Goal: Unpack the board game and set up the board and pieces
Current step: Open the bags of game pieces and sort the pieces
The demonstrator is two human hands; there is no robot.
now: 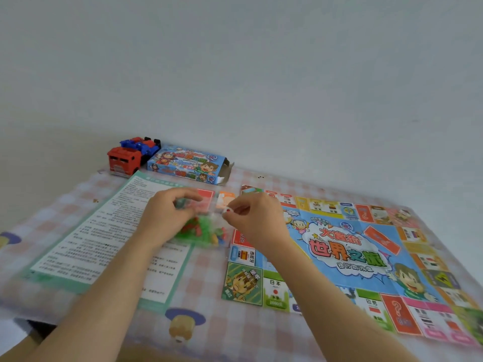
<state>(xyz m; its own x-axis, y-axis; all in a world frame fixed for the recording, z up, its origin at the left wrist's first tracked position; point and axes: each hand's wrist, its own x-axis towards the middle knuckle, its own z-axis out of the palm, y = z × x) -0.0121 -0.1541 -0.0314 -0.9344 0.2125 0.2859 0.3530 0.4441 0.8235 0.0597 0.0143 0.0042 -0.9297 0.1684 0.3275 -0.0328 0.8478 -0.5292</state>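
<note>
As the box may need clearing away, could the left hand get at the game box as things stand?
Probably not yet: the left hand grips the bag of pieces. Otherwise only the flat instruction sheet lies between it and the game box.

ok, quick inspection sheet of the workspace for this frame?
Surface: checked cloth over the table, flat.
Job's things: board unfolded, right; rule sheet flat, left; box open at far edge; bag of pieces between sheet and board.
Clutter: toy truck beside the box.
Hands: left hand grips the bag; right hand pinches a small white die.
Cables: nothing seen.
Surroundings: plain wall behind.
</note>
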